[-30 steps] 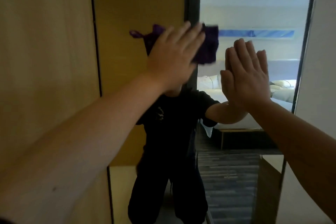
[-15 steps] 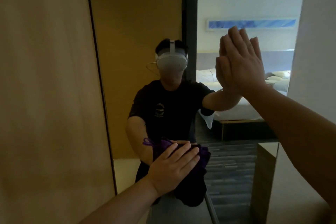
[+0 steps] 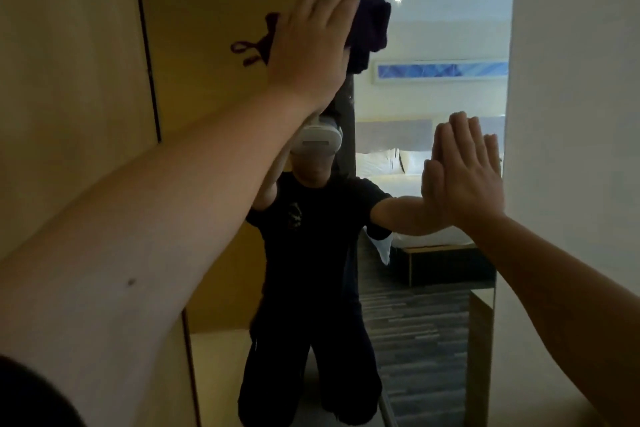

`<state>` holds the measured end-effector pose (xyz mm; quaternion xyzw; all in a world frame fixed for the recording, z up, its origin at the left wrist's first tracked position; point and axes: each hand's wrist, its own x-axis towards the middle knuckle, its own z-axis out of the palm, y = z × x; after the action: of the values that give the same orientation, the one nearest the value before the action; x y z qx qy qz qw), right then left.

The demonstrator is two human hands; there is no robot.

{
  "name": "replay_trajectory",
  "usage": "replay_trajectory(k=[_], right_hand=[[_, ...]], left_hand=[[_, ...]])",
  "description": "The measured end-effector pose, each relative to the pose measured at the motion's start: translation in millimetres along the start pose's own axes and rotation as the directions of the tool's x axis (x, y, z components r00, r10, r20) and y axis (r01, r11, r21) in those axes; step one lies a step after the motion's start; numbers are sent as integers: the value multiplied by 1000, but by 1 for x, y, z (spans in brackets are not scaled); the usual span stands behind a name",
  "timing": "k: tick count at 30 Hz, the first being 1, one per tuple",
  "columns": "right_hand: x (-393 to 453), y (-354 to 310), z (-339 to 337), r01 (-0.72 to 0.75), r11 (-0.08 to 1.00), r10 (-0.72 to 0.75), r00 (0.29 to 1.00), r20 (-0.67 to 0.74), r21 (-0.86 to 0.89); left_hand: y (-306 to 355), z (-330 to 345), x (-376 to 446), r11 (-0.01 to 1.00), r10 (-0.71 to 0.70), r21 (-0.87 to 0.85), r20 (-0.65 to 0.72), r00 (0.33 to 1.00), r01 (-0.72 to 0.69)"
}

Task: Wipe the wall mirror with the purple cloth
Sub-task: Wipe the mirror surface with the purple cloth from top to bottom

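The tall wall mirror [image 3: 429, 322] fills the middle of the view, between a wooden panel and a white wall. My left hand [image 3: 308, 45] is raised high and presses the purple cloth [image 3: 369, 21] flat against the upper part of the glass, fingers spread over it. A loose corner and loop of the cloth stick out left of the hand. My right hand [image 3: 464, 177] rests flat and empty on the mirror lower down at the right, fingers together and pointing up.
A wooden wall panel [image 3: 69, 80] stands at the left with a dark seam. A white wall [image 3: 571, 114] borders the mirror on the right. The glass reflects a kneeling person in dark clothes, a bed and striped carpet.
My left hand has swept the cloth from low on the mirror up to near its top. My right hand has stayed flat on the glass; the view has tilted upward.
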<state>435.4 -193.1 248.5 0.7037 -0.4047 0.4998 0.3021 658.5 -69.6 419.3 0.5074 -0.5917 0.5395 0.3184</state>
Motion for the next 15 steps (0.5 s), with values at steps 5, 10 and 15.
replay_trajectory(k=[5, 10, 15], right_hand=[[-1, 5, 10, 41, 998, -38, 996, -79, 37], [-2, 6, 11, 80, 992, -65, 985, -159, 93], [-1, 9, 15, 85, 993, -65, 974, -218, 83]], left_hand=[[13, 39, -22, 984, 123, 121, 80, 989, -132], [56, 58, -121, 957, 264, 86, 133, 955, -276], [111, 94, -287, 909, 411, -23, 219, 885, -416]])
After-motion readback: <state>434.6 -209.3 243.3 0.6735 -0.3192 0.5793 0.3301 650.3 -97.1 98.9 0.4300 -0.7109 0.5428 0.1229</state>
